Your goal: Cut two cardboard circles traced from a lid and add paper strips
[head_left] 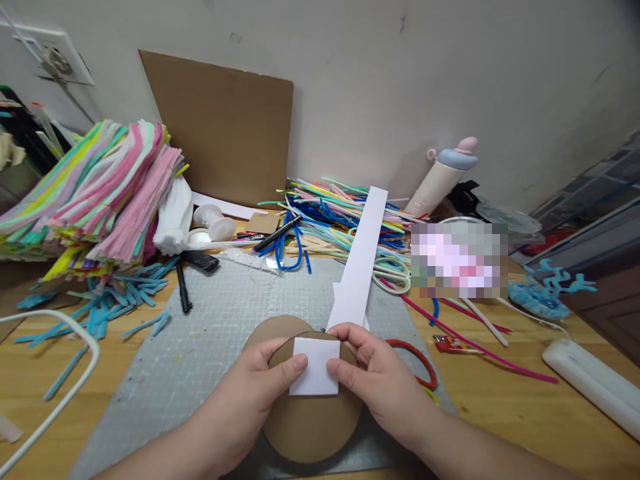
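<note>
A small white paper square [315,367] lies flat on a round cardboard disc [313,430]. From the left, my left hand [270,377] grips the disc's edge, its thumb pressing on the paper's left side. My right hand [373,373] holds the opposite edge, thumb on the paper's right side and fingers behind the disc. Partly hidden behind it is a second cardboard disc [265,329] on the grey cutting mat [155,400]. A long white paper strip [357,267] lies just beyond my right hand.
Bundles of coloured pipe cleaners [100,193] are piled at the left, with cut blue pieces [117,300] before them. A cardboard sheet [225,127] leans on the wall. Scissors [393,275], a white bottle [440,177] and a white power strip [595,383] are toward the right.
</note>
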`<state>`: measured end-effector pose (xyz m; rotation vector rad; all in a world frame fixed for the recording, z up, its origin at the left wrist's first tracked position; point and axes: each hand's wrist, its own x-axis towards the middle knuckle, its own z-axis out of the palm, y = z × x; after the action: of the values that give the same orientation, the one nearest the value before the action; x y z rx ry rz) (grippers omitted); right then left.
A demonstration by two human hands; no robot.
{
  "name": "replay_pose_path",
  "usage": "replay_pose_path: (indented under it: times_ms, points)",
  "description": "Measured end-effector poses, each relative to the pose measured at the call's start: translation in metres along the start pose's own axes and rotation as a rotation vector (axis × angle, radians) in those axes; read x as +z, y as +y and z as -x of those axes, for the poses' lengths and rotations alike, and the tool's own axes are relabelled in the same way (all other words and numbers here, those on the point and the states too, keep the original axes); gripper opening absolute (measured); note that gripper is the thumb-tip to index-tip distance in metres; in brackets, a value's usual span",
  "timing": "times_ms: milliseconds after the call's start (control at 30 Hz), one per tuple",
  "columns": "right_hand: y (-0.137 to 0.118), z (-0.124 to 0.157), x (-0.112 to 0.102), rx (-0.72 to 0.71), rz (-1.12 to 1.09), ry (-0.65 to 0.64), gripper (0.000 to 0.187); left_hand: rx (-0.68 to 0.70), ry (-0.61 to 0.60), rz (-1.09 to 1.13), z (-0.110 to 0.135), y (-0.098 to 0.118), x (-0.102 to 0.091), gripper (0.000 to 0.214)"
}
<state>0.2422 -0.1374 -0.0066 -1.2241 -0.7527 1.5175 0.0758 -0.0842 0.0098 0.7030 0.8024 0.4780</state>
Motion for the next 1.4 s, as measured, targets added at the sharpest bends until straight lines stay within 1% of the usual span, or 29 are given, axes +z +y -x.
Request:
replay_pose_path:
  times_ms: [167,300,433,567,633,700,800,867,933,967,1000,1033,1067,1100,1133,1167,1200,1233,1333,1400]
  points:
    - [-0.001,0.000,-0.001,0.015,0.002,-0.016,0.048,-0.010,0.021,0.011,0.001,0.001,0.002,0.032]
    - [-0.001,-0.001,-0.001,0.005,-0.001,-0.043,0.044,-0.012,0.037,0.009,0.001,-0.001,0.002,0.032]
    - [-0.001,-0.001,0.000,-0.004,-0.003,-0.068,0.041,-0.008,0.031,-0.020,0.000,-0.002,0.000,0.032]
    - [-0.003,0.000,-0.001,0.019,-0.015,-0.064,0.042,-0.019,0.029,-0.079,0.002,0.001,-0.001,0.035]
    - [-0.004,0.002,-0.001,0.028,-0.010,-0.065,0.042,-0.020,0.032,-0.148,0.002,0.003,-0.001,0.035]
    - [-0.004,0.004,0.000,0.034,-0.007,-0.103,0.040,-0.008,0.055,-0.264,0.003,0.005,-0.001,0.032]
    - [-0.001,0.008,0.003,0.059,-0.017,-0.194,0.040,0.058,0.100,-0.507,0.002,0.006,-0.002,0.023]
    - [-0.001,0.009,0.002,0.063,0.026,-0.225,0.043,0.104,0.093,-0.615,0.001,0.006,-0.004,0.016]
    - [-0.007,0.007,-0.005,-0.017,0.170,-0.195,0.040,0.120,0.079,-0.615,0.001,0.005,-0.006,0.016]
    - [-0.013,0.005,-0.012,-0.090,0.291,-0.142,0.032,0.119,0.079,-0.585,0.001,0.005,-0.007,0.017]
    - [-0.020,0.002,-0.020,-0.184,0.443,-0.063,0.023,0.115,0.085,-0.547,0.001,0.006,-0.008,0.019]
    - [-0.027,-0.002,-0.031,-0.278,0.618,0.059,0.016,0.106,0.093,-0.504,0.001,0.006,-0.009,0.021]
    - [-0.034,-0.007,-0.042,-0.348,0.872,0.172,0.021,0.096,0.103,-0.456,0.001,0.007,-0.010,0.023]
    - [-0.041,-0.013,-0.053,-0.383,1.123,0.285,0.027,0.084,0.110,-0.406,0.001,0.008,-0.010,0.025]
    - [-0.045,-0.019,-0.063,-0.374,1.313,0.339,0.028,0.072,0.114,-0.356,0.000,0.008,-0.011,0.026]
    - [-0.047,-0.024,-0.071,-0.362,1.425,0.327,0.026,0.064,0.114,-0.306,0.000,0.008,-0.011,0.027]
    - [-0.047,-0.029,-0.077,-0.365,1.453,0.309,0.019,0.060,0.111,-0.263,-0.001,0.009,-0.011,0.028]
    - [-0.045,-0.033,-0.080,-0.370,1.464,0.289,0.018,0.058,0.106,-0.231,-0.002,0.008,-0.010,0.028]
    - [-0.032,-0.041,-0.079,-0.412,1.419,0.207,0.047,0.052,0.099,-0.185,-0.004,0.007,-0.010,0.029]
    - [-0.024,-0.044,-0.074,-0.424,1.406,0.168,0.058,0.048,0.111,-0.183,-0.004,0.006,-0.010,0.029]
